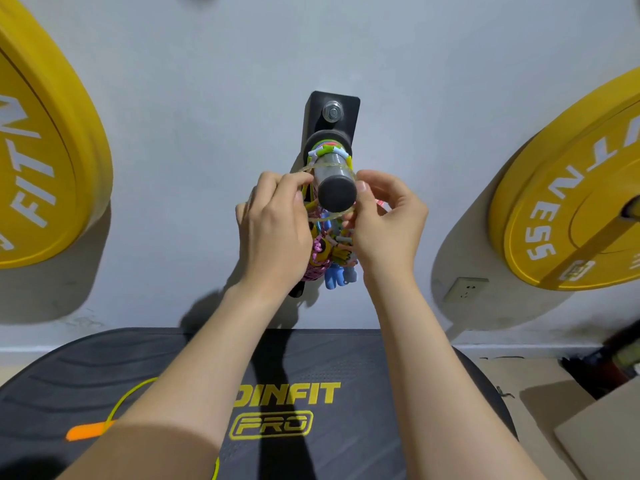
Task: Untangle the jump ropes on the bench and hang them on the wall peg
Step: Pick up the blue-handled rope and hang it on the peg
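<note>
**A:** Where are the ropes sitting?

**B:** Most are hanging on the peg [330,174], which is sticking out of the wall [207,81] toward the camera from a black mount [344,105]. A bright bundle [329,251] is dangling at six o'clock from the peg's cap [337,195], with blue handles [337,277] showing at its lower end. A clear rope [329,166] is looping over the peg just behind the cap.

**A:** What are the hands doing?

**B:** The left hand [273,223] is working at nine o'clock of the cap. Its thumb and forefinger are pinching the clear rope and the other fingers are curling in. The right hand [386,220] is working at three o'clock. Its fingers are curling in too, and they are pinching the same rope where it is passing under the cap.

**A:** Is anything lying on the bench [346,358]?

**B:** A yellow rope [119,407] is lying at seven o'clock in the view, partly hidden by the left forearm. An orange grip [86,433] is lying against it. I cannot tell whether the two are joined.

**A:** And around the peg?

**B:** A yellow plate [41,150] is hanging on the wall at nine o'clock and a second plate [571,202] at three o'clock, both well apart from the peg. A socket [465,289] is sitting at four o'clock, and cardboard [595,434] is lying at five o'clock in the view.
</note>
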Demonstrator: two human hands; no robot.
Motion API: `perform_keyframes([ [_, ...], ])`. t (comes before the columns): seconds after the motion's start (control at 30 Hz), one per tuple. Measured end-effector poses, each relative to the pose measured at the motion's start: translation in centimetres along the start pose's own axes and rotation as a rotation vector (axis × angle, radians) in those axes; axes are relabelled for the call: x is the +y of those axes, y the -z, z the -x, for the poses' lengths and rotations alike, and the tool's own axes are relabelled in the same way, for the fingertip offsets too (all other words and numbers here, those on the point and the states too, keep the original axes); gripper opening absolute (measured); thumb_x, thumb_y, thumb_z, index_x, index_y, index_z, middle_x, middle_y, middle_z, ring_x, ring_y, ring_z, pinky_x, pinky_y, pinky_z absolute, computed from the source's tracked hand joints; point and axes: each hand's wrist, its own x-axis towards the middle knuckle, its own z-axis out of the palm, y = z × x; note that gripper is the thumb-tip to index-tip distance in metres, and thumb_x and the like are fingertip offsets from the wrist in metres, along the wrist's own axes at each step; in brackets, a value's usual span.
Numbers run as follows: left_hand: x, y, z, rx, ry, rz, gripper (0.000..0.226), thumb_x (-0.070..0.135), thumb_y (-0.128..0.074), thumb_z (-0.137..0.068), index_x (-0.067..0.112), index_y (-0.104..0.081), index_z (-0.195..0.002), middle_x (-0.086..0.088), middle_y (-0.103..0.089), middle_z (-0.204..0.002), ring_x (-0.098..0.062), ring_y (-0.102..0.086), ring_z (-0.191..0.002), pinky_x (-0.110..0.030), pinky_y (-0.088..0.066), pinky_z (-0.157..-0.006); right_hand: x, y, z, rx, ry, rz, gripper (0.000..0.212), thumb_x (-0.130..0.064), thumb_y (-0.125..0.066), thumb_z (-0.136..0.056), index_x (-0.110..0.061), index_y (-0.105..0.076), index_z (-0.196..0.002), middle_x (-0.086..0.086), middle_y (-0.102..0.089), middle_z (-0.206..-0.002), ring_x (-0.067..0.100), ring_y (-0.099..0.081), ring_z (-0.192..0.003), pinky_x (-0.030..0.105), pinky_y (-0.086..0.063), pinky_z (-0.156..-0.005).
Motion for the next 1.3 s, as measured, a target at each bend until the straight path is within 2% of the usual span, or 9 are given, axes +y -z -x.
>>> perform_keyframes([
  [0.17, -1.4, 0.5, 0.1, -0.208, -0.035, 0.006, 0.053, 0.016, -0.061, -0.090, 0.029, -0.050, -0.141, 0.005, -0.050, -0.130, -0.022, -0.055, -0.116, -0.049, -0.049, -0.102, 0.7, 0.6, 0.2, -0.087, 0.093, 0.114, 0.030, -0.002, -0.068, -0.094, -0.027, -0.078, -0.107, 0.004, -0.075, -0.096, 0.016, -0.073, -0.077, 0.038, -0.063, -0.075],
  [0.27, -2.3, 0.5, 0.1, -0.271, 0.090, 0.020, 0.039, 0.003, -0.056, -0.098, 0.025, -0.055, -0.130, 0.000, -0.043, -0.131, -0.024, -0.058, -0.112, -0.050, -0.054, -0.099, 0.4, 0.4, -0.3, -0.036, 0.113, 0.140, 0.025, -0.005, -0.071, -0.095, -0.025, -0.082, -0.107, 0.005, -0.076, -0.097, 0.013, -0.069, -0.078, 0.029, -0.059, -0.075],
  [0.43, -2.9, 0.9, -0.5, -0.171, 0.205, 0.114, 0.028, 0.000, -0.060, -0.101, 0.027, -0.065, -0.107, 0.003, -0.038, -0.132, -0.018, -0.048, -0.130, -0.025, -0.042, -0.105, -0.4, 0.2, -0.1, -0.038, -0.024, -0.096, 0.026, -0.001, -0.058, -0.095, -0.016, -0.079, -0.093, 0.002, -0.077, -0.084, 0.019, -0.070, -0.073, 0.029, -0.057, -0.063],
  [0.53, -3.0, 0.8, -0.4, -0.164, 0.148, 0.087, 0.033, -0.006, -0.063, -0.097, 0.024, -0.063, -0.112, 0.001, -0.041, -0.135, -0.022, -0.048, -0.131, -0.030, -0.046, -0.106, -0.8, -0.1, 0.4, -0.071, -0.062, -0.165, 0.032, -0.010, -0.047, -0.092, -0.010, -0.079, -0.095, 0.006, -0.076, -0.089, 0.013, -0.066, -0.078, 0.024, -0.053, -0.064],
  [0.7, -3.3, 0.7, 0.7, -0.216, -0.113, -0.186, 0.073, -0.018, -0.060, -0.079, 0.024, -0.048, -0.138, 0.003, -0.049, -0.139, -0.027, -0.046, -0.120, -0.046, -0.048, -0.098, -1.1, -0.7, 1.2, -0.214, -0.058, -0.001, 0.055, -0.040, -0.039, -0.097, -0.020, -0.065, -0.141, -0.008, -0.055, -0.129, 0.006, -0.059, -0.123, 0.042, -0.051, -0.109],
  [0.87, -3.9, 0.2, 1.2, -0.313, -0.194, -0.412, 0.095, -0.021, -0.061, -0.074, 0.014, -0.035, -0.159, -0.003, -0.043, -0.162, -0.037, -0.041, -0.140, -0.053, -0.042, -0.109, -2.1, -0.8, 0.2, -0.364, -0.188, 0.004, 0.058, -0.051, -0.038, -0.102, -0.016, -0.061, -0.143, 0.014, -0.054, -0.143, 0.023, -0.056, -0.132, 0.057, -0.042, -0.117],
  [1.0, -4.1, 0.2, 1.8, -0.406, -0.211, -0.422, 0.108, -0.023, -0.049, -0.073, 0.012, -0.011, -0.168, -0.004, -0.016, -0.176, -0.036, -0.030, -0.153, -0.052, -0.032, -0.117, -2.5, -0.8, 0.1, -0.434, -0.144, 0.053, 0.041, -0.049, -0.037, -0.097, -0.027, -0.066, -0.114, -0.010, -0.051, -0.127, 0.006, -0.052, -0.127, 0.049, -0.043, -0.116],
  [1.17, -4.3, 0.3, 2.0, -0.489, -0.216, -0.509, 0.098, -0.018, -0.041, -0.081, 0.010, -0.005, -0.168, -0.002, 0.002, -0.178, -0.033, -0.019, -0.158, -0.049, -0.025, -0.121, -1.1, -1.1, 1.6, -0.194, 0.295, 0.292, 0.039, -0.024, -0.040, -0.111, -0.013, -0.061, -0.141, -0.001, -0.055, -0.136, 0.005, -0.052, -0.124, 0.034, -0.042, -0.113],
  [1.3, -4.1, 0.3, 1.4, -0.502, -0.075, -0.481, 0.114, -0.017, -0.046, -0.079, 0.024, 0.013, -0.168, 0.007, 0.015, -0.176, -0.029, -0.014, -0.156, -0.049, -0.023, -0.120, -1.6, -1.6, 0.5, -0.303, 0.231, 0.287, 0.047, -0.032, -0.039, -0.108, -0.015, -0.057, -0.148, -0.003, -0.050, -0.149, 0.005, -0.046, -0.136, 0.023, -0.035, -0.116],
])
